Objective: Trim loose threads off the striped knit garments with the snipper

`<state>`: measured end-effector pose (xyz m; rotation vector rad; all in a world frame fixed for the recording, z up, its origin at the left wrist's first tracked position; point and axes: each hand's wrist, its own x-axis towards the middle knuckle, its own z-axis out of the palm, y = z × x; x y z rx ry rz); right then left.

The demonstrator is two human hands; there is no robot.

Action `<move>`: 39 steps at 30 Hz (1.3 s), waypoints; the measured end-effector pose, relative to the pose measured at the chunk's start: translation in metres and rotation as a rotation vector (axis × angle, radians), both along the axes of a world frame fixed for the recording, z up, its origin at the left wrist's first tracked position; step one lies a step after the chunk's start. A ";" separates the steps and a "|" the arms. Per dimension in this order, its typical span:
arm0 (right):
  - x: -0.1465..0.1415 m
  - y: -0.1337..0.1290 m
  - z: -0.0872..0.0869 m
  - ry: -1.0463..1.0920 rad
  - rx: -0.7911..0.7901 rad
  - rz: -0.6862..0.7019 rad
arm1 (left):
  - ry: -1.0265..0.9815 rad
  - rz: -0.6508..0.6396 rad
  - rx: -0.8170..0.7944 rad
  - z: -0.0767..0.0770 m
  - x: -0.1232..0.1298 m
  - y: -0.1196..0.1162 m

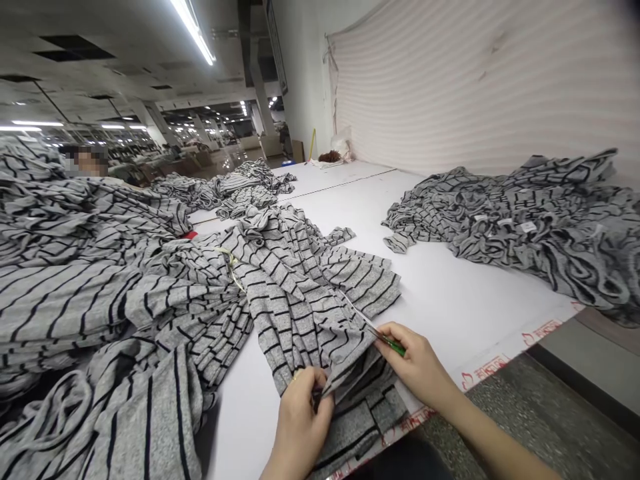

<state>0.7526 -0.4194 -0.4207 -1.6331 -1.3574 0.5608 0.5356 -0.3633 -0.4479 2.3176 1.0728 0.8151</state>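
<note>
My left hand pinches a fold of grey striped knit fabric at the near end of a long strip lying on the white cutting table. My right hand grips green-handled scissors, whose thin metal blades point up and to the left along the fabric's edge. The blade tips lie against the cloth, and the hands are close together on the same fold. The fingers of my right hand hide most of the handle.
Large heaps of striped fabric fill the table's left side, and another heap lies against the pale quilted wall. A person stands beyond the left heap. The table's near edge drops to a speckled floor.
</note>
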 end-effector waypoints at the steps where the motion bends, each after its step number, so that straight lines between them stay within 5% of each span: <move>1: 0.002 -0.001 -0.002 -0.043 -0.005 -0.010 | -0.055 0.018 0.021 0.000 0.000 -0.001; 5: -0.001 -0.011 -0.004 -0.184 -0.001 -0.023 | -0.249 0.037 0.246 0.001 0.008 -0.006; 12: -0.019 -0.030 0.015 -0.122 -0.030 0.273 | -0.283 -0.023 0.387 0.001 0.019 -0.009; 22: -0.019 -0.021 0.001 -0.129 -0.028 0.202 | -0.291 -0.003 0.479 0.000 0.020 -0.010; 24: -0.017 -0.014 -0.003 -0.122 0.028 0.184 | -0.268 -0.105 0.383 0.001 0.015 -0.008; 26: -0.013 -0.007 -0.005 -0.112 0.060 0.154 | -0.250 -0.174 0.082 0.005 0.012 -0.006; 30: -0.005 -0.002 0.000 -0.113 0.018 0.170 | -0.324 -0.009 -0.474 0.013 0.011 -0.001; 39: -0.009 -0.004 0.012 -0.211 -0.016 0.308 | -0.387 -0.017 -0.667 0.015 0.016 0.005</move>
